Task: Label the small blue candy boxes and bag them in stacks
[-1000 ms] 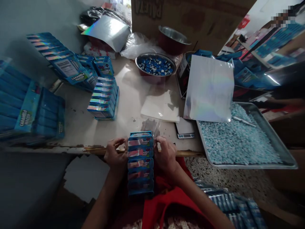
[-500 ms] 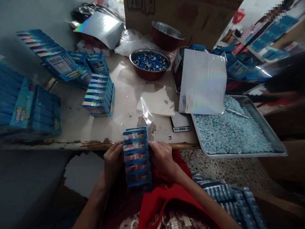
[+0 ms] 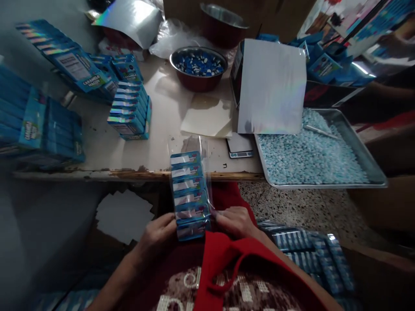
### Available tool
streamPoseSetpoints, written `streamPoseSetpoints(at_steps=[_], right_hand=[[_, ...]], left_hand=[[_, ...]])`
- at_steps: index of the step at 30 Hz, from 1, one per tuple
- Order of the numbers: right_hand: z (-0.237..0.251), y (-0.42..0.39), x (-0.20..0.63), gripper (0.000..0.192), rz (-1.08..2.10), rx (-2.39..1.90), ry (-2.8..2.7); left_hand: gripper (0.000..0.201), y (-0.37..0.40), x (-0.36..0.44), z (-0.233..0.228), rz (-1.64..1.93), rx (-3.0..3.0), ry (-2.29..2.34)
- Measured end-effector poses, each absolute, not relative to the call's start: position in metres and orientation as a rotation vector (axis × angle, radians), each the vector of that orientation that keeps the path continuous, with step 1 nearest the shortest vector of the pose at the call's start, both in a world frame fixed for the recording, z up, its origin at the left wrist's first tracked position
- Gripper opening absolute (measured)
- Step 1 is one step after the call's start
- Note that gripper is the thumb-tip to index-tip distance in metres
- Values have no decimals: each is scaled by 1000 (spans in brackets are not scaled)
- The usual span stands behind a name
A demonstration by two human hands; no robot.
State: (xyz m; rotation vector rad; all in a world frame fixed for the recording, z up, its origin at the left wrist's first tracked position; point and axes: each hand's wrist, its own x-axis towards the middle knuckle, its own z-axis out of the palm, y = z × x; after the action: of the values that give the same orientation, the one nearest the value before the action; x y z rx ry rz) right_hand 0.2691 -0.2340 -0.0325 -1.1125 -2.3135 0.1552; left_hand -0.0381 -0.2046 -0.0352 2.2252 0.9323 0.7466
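A row of small blue candy boxes (image 3: 189,185), marked "Caramelo Macizo", lies in a clear plastic bag (image 3: 208,181) between my hands. Its far end rests over the table edge and its near end is at my lap. My left hand (image 3: 160,231) is closed on the left side of the row near its lower end. On the other side, my right hand (image 3: 236,221) pinches the bag's gathered plastic. The fingertips of both hands are partly hidden by the boxes and the bag.
On the table (image 3: 158,112) stand a stack of blue boxes (image 3: 129,108), a bowl of blue wrapped candies (image 3: 199,69), cream paper (image 3: 209,116) and a small scale (image 3: 240,144). A metal tray of pale blue candies (image 3: 324,185) juts past the edge. Bagged packs (image 3: 301,246) lie below right.
Both hands have slid down the row toward my body, and the clear plastic now reaches along its length. The camera view has tilted down slightly.
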Motion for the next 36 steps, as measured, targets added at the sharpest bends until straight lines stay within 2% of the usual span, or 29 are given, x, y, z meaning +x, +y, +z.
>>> streamPoseSetpoints(at_steps=[3, 4, 5, 7, 9, 11, 12, 15, 16, 19, 28, 36], right_hand=[[-35, -240, 275, 18, 395, -1177, -2330], [-35, -240, 275, 12, 525, -1255, -2270], [-35, -239, 274, 14, 682, -1317, -2180], [-36, -236, 270, 39, 981, -1328, -1967], [-37, -233, 265, 59, 1103, -1227, -1856], [-39, -230, 260, 69, 970, -1158, -1916], [-39, -228, 258, 71, 838, -1158, -1981], [-40, -221, 249, 71, 381, -1180, -2117], [-39, -217, 245, 70, 247, -1203, -2101], [-36, -203, 231, 62, 2, -1299, -1965], [-33, -170, 210, 42, -94, -1274, -1805], [-42, -167, 214, 55, -88, -1176, -1792]], left_hand=[[17, -223, -30, -41, 765, 1909, 994], [21, -227, -26, -43, 789, 1719, 1037], [31, -229, -22, -45, 805, 1533, 1068], [58, -231, -14, -47, 814, 1264, 1087], [81, -231, -9, -43, 796, 1171, 1101], [86, -229, -6, -34, 810, 1194, 1193], [78, -227, -4, -29, 811, 1249, 1252], [35, -218, 7, -11, 762, 1533, 1399], [30, -215, 12, -6, 745, 1622, 1434], [30, -203, 28, 4, 725, 1734, 1593], [32, -171, 32, 3, 781, 1838, 1774], [31, -169, 22, -6, 828, 1778, 1715]])
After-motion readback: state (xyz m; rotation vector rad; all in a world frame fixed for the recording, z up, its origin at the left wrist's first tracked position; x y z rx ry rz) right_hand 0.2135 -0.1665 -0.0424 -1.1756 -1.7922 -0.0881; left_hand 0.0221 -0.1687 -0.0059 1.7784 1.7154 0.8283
